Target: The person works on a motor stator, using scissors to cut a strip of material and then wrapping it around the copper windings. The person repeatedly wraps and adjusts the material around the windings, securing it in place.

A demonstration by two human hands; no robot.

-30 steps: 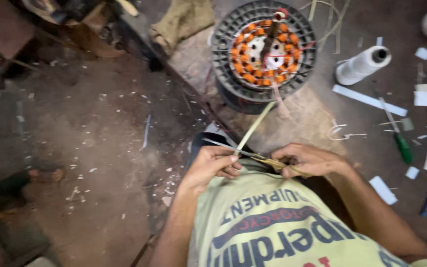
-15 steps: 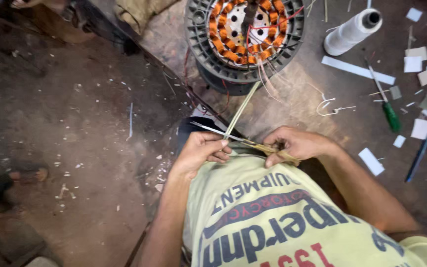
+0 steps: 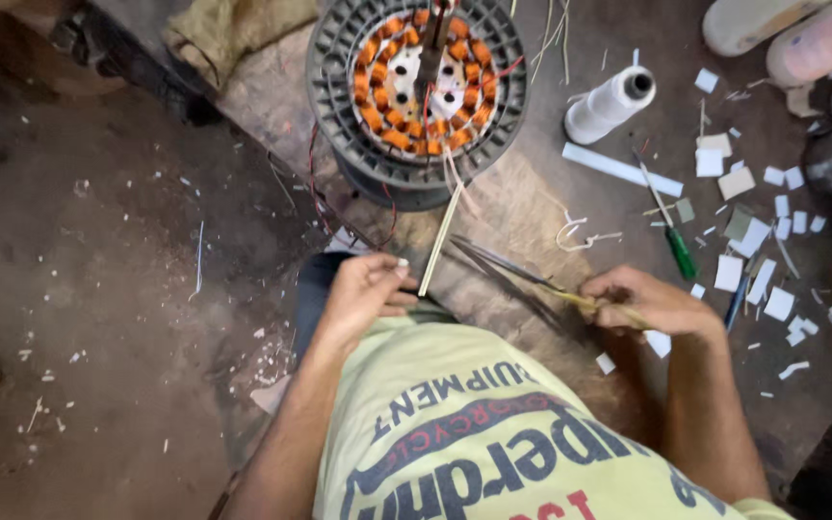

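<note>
Left hand point(image 3: 363, 294) pinches the pale sleeve strip point(image 3: 440, 236), right hand point(image 3: 652, 303) grips dark scissors point(image 3: 512, 279): a tug could likely tear the stator point(image 3: 416, 87) leads.

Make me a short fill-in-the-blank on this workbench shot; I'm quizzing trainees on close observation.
1. The left hand pinches the lower end of a thin pale ____.
2. The motor stator has windings coloured ____.
3. The screwdriver by the right hand has a ____ handle.
4. The white thread spool lies to the ____ of the stator in the picture.

Missing words: strip; orange; green; right
</note>
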